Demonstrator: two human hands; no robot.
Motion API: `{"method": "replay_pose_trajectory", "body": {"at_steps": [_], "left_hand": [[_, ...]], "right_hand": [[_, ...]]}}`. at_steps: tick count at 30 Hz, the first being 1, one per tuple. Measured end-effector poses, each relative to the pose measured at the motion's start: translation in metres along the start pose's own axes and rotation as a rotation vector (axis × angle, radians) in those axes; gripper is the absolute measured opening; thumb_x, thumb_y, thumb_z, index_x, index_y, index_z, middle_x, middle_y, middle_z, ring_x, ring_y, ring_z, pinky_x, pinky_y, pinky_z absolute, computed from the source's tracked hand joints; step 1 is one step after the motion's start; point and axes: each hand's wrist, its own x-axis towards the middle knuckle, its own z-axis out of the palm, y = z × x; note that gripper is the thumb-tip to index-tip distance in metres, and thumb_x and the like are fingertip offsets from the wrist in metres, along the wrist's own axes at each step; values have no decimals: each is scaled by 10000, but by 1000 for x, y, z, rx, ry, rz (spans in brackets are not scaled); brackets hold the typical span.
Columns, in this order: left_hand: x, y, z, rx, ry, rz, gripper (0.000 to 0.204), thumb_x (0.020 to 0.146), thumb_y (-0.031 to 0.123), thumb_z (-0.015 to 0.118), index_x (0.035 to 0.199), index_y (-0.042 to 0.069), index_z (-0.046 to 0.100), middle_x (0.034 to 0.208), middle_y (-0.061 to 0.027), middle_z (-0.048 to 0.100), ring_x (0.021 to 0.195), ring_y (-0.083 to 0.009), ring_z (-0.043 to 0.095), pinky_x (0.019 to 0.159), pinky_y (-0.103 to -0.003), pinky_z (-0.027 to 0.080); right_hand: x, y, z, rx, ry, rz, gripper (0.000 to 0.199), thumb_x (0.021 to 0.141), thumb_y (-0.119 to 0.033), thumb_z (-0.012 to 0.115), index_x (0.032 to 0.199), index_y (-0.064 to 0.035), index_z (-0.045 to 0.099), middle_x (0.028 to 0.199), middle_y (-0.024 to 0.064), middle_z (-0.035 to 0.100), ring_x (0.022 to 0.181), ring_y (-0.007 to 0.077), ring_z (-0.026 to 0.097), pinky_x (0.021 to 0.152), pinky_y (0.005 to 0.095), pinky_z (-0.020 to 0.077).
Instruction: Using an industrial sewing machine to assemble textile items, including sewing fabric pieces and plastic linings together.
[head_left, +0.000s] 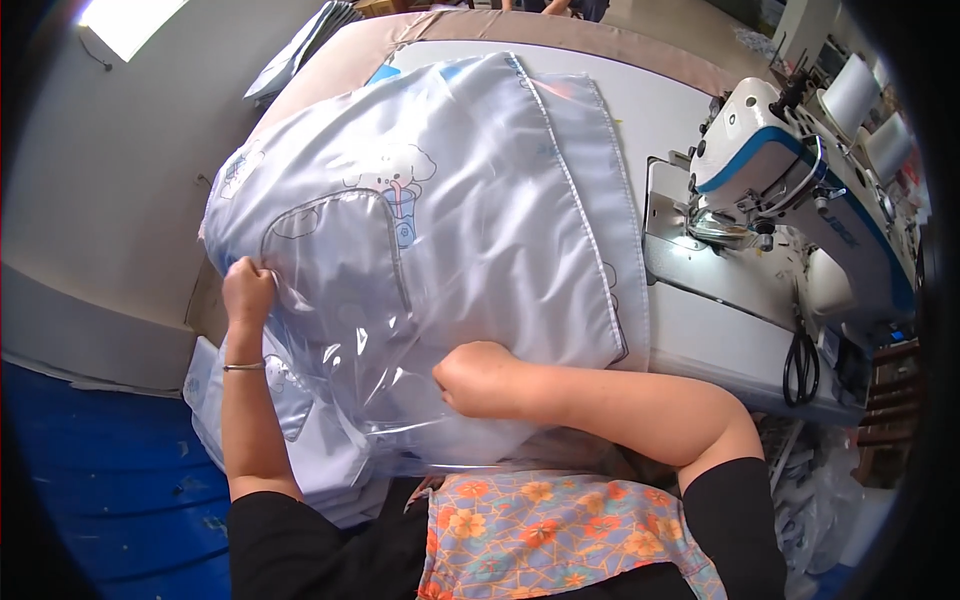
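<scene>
A large clear plastic bag (470, 210) with grey piping and a cartoon print lies spread over the sewing table (650, 100) and hangs toward my lap. My left hand (246, 290) pinches the bag's left edge, fingers closed on the plastic. My right hand (478, 378) is a fist gripping the bag's crumpled lower edge near the middle. A thin bracelet (243, 367) circles my left wrist.
A white and blue sewing machine (790, 190) stands at the right, black scissors (800, 365) hanging at the table's front edge. A stack of similar bags (300, 450) lies at lower left above a blue floor (100, 470). Thread cones (850, 95) stand far right.
</scene>
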Motion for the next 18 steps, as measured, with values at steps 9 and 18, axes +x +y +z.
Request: {"method": "replay_pose_trajectory", "body": {"at_steps": [9, 18], "left_hand": [[50, -73, 5, 274, -137, -15, 257, 863, 187, 593, 1016, -14, 642, 1111, -259, 654, 1092, -391, 632, 902, -460, 531], [110, 247, 46, -160, -143, 441, 629, 929, 576, 546, 1281, 61, 626, 1384, -221, 552, 1303, -386, 508, 1082, -467, 406]], "right_hand": [[-137, 12, -82, 396, -87, 67, 114, 855, -149, 628, 844, -36, 643, 734, 131, 674, 682, 293, 654, 648, 382, 506], [-91, 35, -104, 542, 313, 211, 304, 864, -211, 785, 988, -1, 604, 908, 134, 693, 850, 164, 689, 736, 309, 542]]}}
